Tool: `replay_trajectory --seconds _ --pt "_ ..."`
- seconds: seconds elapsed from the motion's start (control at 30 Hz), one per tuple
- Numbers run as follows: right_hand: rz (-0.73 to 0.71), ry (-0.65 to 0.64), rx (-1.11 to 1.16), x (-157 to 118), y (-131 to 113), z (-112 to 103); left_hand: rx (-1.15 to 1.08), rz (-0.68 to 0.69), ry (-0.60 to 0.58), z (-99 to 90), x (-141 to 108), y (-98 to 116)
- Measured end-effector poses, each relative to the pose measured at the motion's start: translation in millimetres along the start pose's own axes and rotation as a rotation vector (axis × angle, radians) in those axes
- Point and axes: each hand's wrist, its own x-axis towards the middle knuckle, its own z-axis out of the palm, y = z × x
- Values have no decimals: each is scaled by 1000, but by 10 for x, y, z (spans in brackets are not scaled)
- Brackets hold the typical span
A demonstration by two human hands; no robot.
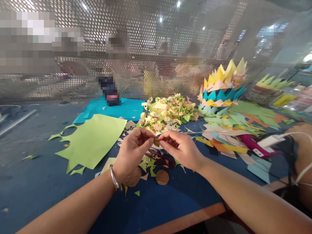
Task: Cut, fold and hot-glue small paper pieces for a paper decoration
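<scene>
Both hands meet near the middle of the view, fingertips pinched on a small green-yellow paper piece (156, 142). My left hand (135, 152) has a silver bracelet at the wrist; my right hand (182, 148) grips the piece from the other side. Dark red-handled scissors (165, 160) lie under the hands among green and pink scraps. Closer to me rests a round brown disc (162, 177), and a second one (133, 178) is partly covered by my left hand. Just beyond the fingers rises a pile of small folded paper pieces (168, 110).
A large green sheet (95, 141) lies left, with a blue sheet (131, 110) behind it. At the back right stands a layered paper crown (221, 89). Paper strips, a magenta power bank (255, 146) with white cable, and another person's arm (303, 152) are right.
</scene>
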Motion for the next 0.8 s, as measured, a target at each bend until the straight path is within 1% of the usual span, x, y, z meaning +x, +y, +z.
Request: replay_trajectory --seconds 0.13,0.23,0.33,0.5,0.6,0.7,0.8 --pt "37 -24 43 -5 9 1 19 32 44 4 3 -3" --pt "49 -35 66 -5 15 7 8 15 43 15 -6 -6" --pt "45 -20 69 -8 13 16 -102 -73 27 38 -25 6" --pt "31 51 55 -20 5 24 -416 -305 23 64 -67 79" --pt "4 79 28 -18 10 24 -487 -394 -7 74 -95 111" --pt "-54 115 -53 -9 11 24 -483 -442 -58 87 -114 112" --pt "-112 133 -105 -7 5 25 -509 -422 -75 88 -112 110"
